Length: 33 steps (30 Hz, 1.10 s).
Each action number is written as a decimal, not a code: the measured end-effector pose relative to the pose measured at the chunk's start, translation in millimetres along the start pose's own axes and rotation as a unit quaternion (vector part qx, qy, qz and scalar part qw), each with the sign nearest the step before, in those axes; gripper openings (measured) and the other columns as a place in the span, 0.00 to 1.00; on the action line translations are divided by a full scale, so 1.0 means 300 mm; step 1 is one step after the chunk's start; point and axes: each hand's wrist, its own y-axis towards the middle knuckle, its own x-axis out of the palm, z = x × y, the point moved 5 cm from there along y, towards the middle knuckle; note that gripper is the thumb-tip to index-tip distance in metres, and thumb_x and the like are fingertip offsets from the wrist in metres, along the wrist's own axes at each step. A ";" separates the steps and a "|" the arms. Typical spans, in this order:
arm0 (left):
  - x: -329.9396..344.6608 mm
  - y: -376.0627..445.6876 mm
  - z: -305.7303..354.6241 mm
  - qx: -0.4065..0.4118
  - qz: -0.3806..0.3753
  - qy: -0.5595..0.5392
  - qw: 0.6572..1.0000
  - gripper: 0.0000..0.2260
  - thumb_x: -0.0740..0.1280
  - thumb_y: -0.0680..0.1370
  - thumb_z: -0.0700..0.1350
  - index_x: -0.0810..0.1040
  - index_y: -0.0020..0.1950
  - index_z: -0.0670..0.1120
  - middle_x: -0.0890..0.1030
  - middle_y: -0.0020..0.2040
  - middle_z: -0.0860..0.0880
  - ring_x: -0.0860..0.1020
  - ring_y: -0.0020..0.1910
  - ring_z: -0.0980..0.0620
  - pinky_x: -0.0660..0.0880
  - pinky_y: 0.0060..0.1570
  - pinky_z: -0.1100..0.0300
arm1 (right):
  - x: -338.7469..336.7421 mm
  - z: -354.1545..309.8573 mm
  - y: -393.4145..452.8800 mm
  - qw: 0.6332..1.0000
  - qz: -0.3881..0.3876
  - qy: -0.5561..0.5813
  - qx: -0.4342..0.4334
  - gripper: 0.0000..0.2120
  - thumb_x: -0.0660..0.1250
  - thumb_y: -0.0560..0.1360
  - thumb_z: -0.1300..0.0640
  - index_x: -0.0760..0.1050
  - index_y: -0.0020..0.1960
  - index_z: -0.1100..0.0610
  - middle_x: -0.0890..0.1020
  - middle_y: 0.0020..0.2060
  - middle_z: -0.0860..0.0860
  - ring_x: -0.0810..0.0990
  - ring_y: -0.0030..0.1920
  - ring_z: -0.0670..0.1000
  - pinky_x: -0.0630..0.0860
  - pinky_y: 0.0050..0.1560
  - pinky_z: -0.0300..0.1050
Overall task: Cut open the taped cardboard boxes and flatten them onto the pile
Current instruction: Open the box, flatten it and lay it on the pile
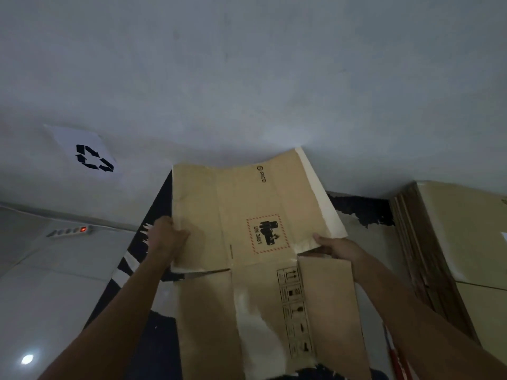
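A pale grey wall fills the top of the view, and a shiny light floor lies at the lower left. A white paper with a black recycling sign is stuck on the wall. A white power strip with a small red light sits where the wall meets the floor.

In the middle, a person holds up a flattened cardboard box. It is opened out into one wide brown sheet with flaps. It has a red dashed square with a black picture in it, and a row of small black signs lower down. The top edge of the box leans against the wall.

The left hand grips the left edge of the box, with the fingers curled round it. The right hand pinches the right side, with the thumb on the front.

At the right, a pile of flat cardboard stands on edge, close beside the held box. A dark mat lies on the floor under the box.
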 end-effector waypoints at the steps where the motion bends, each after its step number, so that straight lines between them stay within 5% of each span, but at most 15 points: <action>1: 0.026 0.020 -0.013 -0.002 -0.007 0.001 1.000 0.08 0.71 0.75 0.37 0.74 0.51 0.39 0.75 0.44 0.45 0.76 0.47 0.42 0.73 0.43 0.55 | 0.006 0.019 0.019 0.999 0.010 -0.006 0.030 0.24 0.75 0.71 0.53 0.78 0.61 0.67 0.84 0.51 0.63 0.84 0.47 0.61 0.81 0.51 0.53; 4: 0.124 0.066 -0.074 -0.017 -0.024 0.016 0.999 0.16 0.69 0.77 0.38 0.73 0.64 0.36 0.77 0.56 0.40 0.76 0.56 0.39 0.73 0.55 0.48 | 0.021 0.116 0.077 0.994 0.024 -0.003 0.104 0.18 0.70 0.77 0.57 0.77 0.60 0.70 0.83 0.47 0.65 0.82 0.39 0.60 0.80 0.35 0.47; 7: 0.211 0.102 -0.148 -0.016 -0.027 0.038 0.999 0.19 0.67 0.79 0.40 0.71 0.69 0.37 0.76 0.65 0.36 0.75 0.63 0.35 0.72 0.62 0.43 | 0.034 0.193 0.103 0.989 0.047 0.032 0.134 0.17 0.68 0.79 0.55 0.77 0.59 0.69 0.83 0.43 0.62 0.81 0.39 0.59 0.79 0.34 0.46; 10: 0.261 0.118 -0.209 -0.017 -0.024 0.051 0.998 0.16 0.64 0.81 0.41 0.71 0.68 0.39 0.77 0.62 0.37 0.75 0.61 0.35 0.73 0.59 0.41 | -0.012 0.234 0.134 0.984 0.126 0.071 0.106 0.20 0.68 0.78 0.45 0.80 0.50 0.65 0.83 0.38 0.60 0.81 0.35 0.56 0.77 0.34 0.43; 12: 0.282 0.111 -0.235 -0.018 -0.009 0.071 0.997 0.18 0.63 0.82 0.43 0.68 0.71 0.40 0.76 0.61 0.37 0.75 0.60 0.35 0.74 0.56 0.39 | -0.062 0.237 0.102 0.962 0.270 -0.037 0.012 0.30 0.72 0.71 0.37 0.77 0.58 0.61 0.82 0.51 0.61 0.81 0.46 0.56 0.77 0.44 0.48; 14: 0.301 0.097 -0.243 -0.007 0.017 0.103 0.994 0.22 0.62 0.82 0.45 0.62 0.75 0.43 0.74 0.62 0.37 0.75 0.59 0.35 0.73 0.55 0.38 | -0.027 0.219 0.003 0.890 0.361 -0.247 -0.130 0.31 0.73 0.73 0.45 0.68 0.71 0.55 0.74 0.65 0.57 0.74 0.63 0.57 0.74 0.58 0.54; 16: 0.322 0.081 -0.250 0.004 0.053 0.139 0.989 0.27 0.64 0.81 0.47 0.58 0.77 0.43 0.70 0.65 0.35 0.71 0.61 0.34 0.71 0.57 0.38 | 0.114 0.237 -0.085 0.806 0.300 -0.424 -0.283 0.30 0.71 0.74 0.50 0.65 0.73 0.50 0.69 0.69 0.54 0.68 0.69 0.56 0.73 0.63 0.56; 19: 0.333 0.007 -0.219 0.051 0.122 0.159 0.978 0.28 0.66 0.80 0.49 0.61 0.76 0.40 0.65 0.71 0.34 0.64 0.69 0.33 0.64 0.67 0.37 | 0.257 0.446 -0.078 0.749 0.114 -0.584 -0.291 0.33 0.65 0.74 0.39 0.61 0.76 0.46 0.62 0.76 0.55 0.60 0.76 0.58 0.67 0.71 0.63; 23: 0.451 -0.226 -0.159 0.204 0.076 0.124 0.968 0.24 0.67 0.80 0.45 0.66 0.73 0.39 0.66 0.73 0.37 0.63 0.72 0.37 0.65 0.70 0.40 | 0.270 0.612 -0.025 0.751 0.060 -0.614 -0.235 0.38 0.54 0.76 0.29 0.46 0.80 0.41 0.41 0.80 0.50 0.40 0.80 0.56 0.46 0.76 0.60; 26: 0.595 -0.415 -0.240 0.211 -0.027 0.140 0.967 0.25 0.63 0.81 0.45 0.63 0.76 0.39 0.65 0.75 0.37 0.61 0.75 0.37 0.66 0.70 0.37 | 0.269 0.617 -0.016 0.736 0.052 -0.625 -0.255 0.38 0.46 0.77 0.27 0.41 0.80 0.43 0.36 0.79 0.50 0.36 0.79 0.56 0.43 0.76 0.60; 29: 0.668 -0.560 -0.345 0.194 -0.059 0.155 0.967 0.25 0.54 0.82 0.49 0.62 0.77 0.39 0.63 0.77 0.38 0.58 0.77 0.39 0.61 0.73 0.39 | 0.272 0.616 -0.013 0.735 0.056 -0.624 -0.259 0.38 0.43 0.77 0.27 0.41 0.81 0.45 0.36 0.79 0.51 0.34 0.78 0.56 0.41 0.77 0.60; 33: 0.680 -0.629 -0.389 0.209 -0.039 0.211 0.954 0.25 0.52 0.83 0.51 0.63 0.77 0.41 0.61 0.79 0.40 0.58 0.78 0.41 0.55 0.75 0.43 | 0.285 0.695 -0.090 0.751 0.099 -0.592 -0.275 0.32 0.51 0.81 0.39 0.50 0.81 0.51 0.47 0.80 0.56 0.44 0.80 0.58 0.49 0.76 0.64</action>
